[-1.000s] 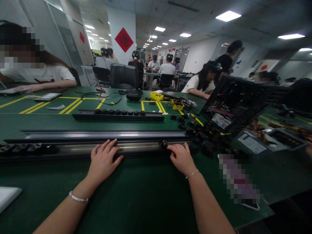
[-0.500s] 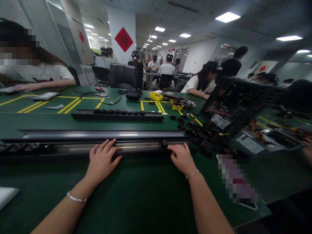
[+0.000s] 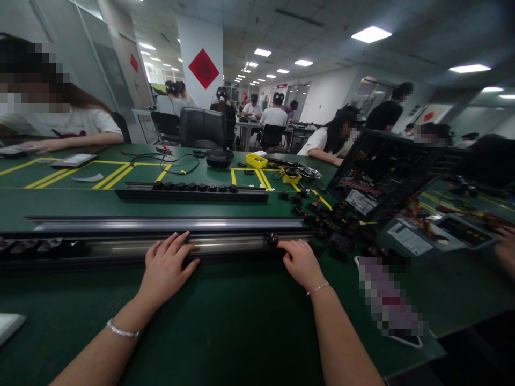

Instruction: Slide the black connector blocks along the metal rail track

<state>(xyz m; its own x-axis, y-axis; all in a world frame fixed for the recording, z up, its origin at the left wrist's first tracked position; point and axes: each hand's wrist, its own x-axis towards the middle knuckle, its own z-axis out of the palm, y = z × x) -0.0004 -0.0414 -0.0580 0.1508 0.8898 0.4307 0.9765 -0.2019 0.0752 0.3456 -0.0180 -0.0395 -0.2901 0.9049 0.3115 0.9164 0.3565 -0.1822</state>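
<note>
The left hand (image 3: 167,268) lies with fingers spread apart over the near rail (image 3: 231,244), fingertips resting on it and closed around nothing. The right hand (image 3: 301,262) is half curled, and its index fingertip reaches to a small black part (image 3: 272,240), which sits in this same rail, just to the left of that fingertip. Whether the finger only touches the part or also grips it with the thumb, I cannot tell. The part looks light and hard, probably of moulded plastic, so two fingers on its sides should be enough to hold it. The rail seems long, stiff and rather smooth inside; I judge that a part can slide along it easily, and that the rail itself may shift if nothing steadies it. For lifting, its two outer edges, taken well apart, would be the safer hold. To the left of the left hand, more parts (image 3: 50,245) sit in the rail. Just beyond both hands lies a second rail (image 3: 169,223), and past the right hand a loose heap of black pieces (image 3: 340,236) spreads on the green table (image 3: 241,321).
</note>
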